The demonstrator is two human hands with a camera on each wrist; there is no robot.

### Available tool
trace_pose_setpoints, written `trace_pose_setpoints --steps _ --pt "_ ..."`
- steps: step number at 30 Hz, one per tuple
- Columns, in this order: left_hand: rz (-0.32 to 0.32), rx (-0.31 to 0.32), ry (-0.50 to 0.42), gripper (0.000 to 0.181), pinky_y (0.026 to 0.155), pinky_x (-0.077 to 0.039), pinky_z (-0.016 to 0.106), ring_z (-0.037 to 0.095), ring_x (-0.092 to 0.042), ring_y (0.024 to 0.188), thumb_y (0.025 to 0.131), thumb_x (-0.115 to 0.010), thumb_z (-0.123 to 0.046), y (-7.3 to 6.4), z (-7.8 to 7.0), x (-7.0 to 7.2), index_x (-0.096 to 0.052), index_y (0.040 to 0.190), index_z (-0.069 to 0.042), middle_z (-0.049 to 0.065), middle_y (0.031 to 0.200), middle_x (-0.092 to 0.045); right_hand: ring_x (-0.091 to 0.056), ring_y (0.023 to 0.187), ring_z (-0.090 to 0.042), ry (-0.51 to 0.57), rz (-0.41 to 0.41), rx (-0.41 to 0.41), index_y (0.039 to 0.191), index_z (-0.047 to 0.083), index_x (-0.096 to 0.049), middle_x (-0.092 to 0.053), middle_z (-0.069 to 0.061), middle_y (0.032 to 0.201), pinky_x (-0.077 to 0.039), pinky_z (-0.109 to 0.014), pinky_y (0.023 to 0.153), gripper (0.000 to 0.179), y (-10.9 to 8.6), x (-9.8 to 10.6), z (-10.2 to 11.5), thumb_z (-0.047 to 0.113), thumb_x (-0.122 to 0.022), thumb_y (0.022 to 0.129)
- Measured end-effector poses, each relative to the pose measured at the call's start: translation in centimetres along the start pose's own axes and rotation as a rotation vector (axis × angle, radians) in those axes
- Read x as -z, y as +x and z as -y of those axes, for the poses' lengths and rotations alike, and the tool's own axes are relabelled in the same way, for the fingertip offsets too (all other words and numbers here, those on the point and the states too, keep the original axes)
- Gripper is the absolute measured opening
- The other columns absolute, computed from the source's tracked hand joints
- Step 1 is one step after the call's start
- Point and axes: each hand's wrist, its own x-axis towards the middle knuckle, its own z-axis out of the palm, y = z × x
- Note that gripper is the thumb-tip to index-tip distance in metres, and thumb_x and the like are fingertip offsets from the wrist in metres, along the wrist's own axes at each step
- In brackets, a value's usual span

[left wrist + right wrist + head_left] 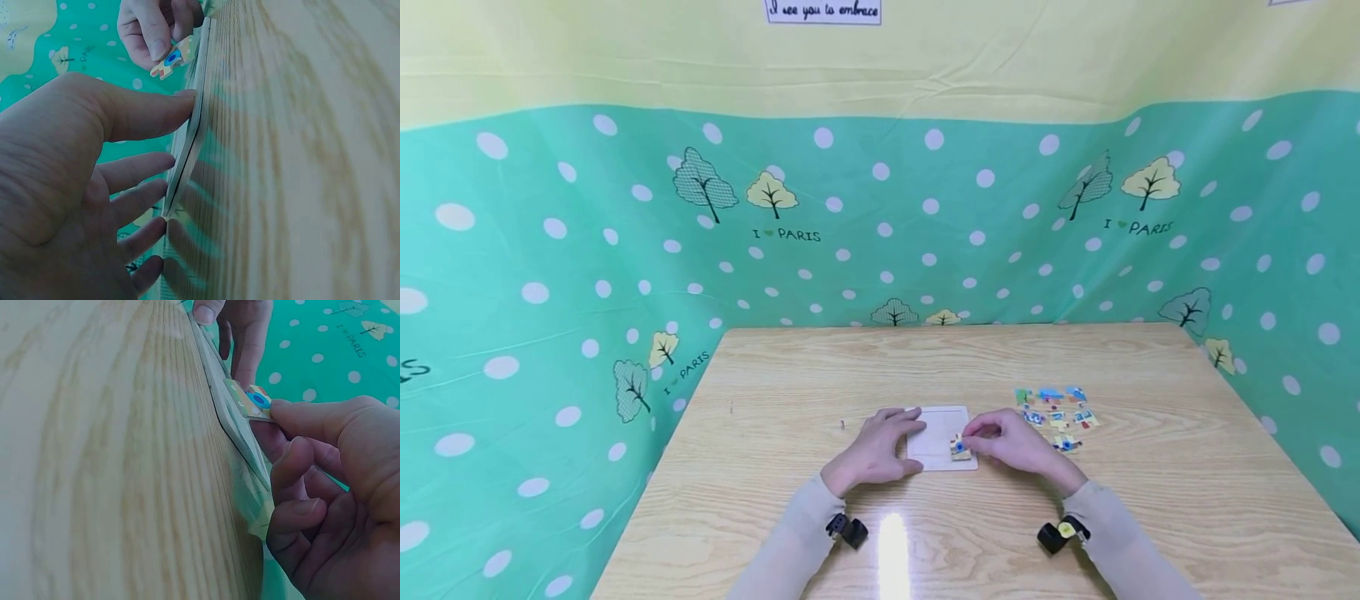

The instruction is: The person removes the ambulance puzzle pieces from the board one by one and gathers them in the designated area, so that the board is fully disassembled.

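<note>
A shallow white puzzle tray (936,439) lies flat on the table. My left hand (880,446) spans its left side, thumb at the near edge and fingers spread toward the far edge. Over the tray's near right corner, my right hand (1011,442) pinches a small puzzle piece (174,57) with a blue round mark between thumb and forefinger. Just beneath that piece, a pale patterned piece (237,399) shows at the tray's corner in the right wrist view. The right hand's other fingers are curled loosely.
Several loose colourful puzzle pieces (1057,418) are spread right of the tray, beyond the right hand. A tiny dark speck (842,425) lies left of the left hand. The wooden table (760,500) ends at a green dotted curtain (850,250) behind.
</note>
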Motion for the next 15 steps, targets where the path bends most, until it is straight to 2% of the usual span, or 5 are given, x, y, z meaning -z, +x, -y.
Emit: trace_pose_setpoints --steps 5,15 --pt "0.004 0.010 -0.009 0.070 0.130 -0.027 0.061 0.033 -0.036 0.158 0.089 -0.078 -0.035 0.0 -0.1 0.0 -0.059 0.153 -0.014 0.004 0.170 -0.044 -0.063 0.066 -0.014 -0.002 -0.010 -0.017 0.111 0.014 -0.079 -0.077 -0.002 0.100 -0.055 -0.026 0.057 0.019 -0.2 0.5 -0.1 0.030 -0.073 0.101" --pt "-0.001 0.001 -0.008 0.070 0.129 -0.028 0.062 0.034 -0.037 0.157 0.088 -0.078 -0.035 0.0 0.0 0.0 -0.059 0.153 -0.014 0.004 0.170 -0.044 -0.061 0.062 -0.013 0.010 -0.044 -0.017 0.111 0.009 -0.079 -0.076 -0.006 0.100 -0.052 -0.024 0.054 0.022 -0.9 1.3 -0.4 0.028 -0.075 0.100"
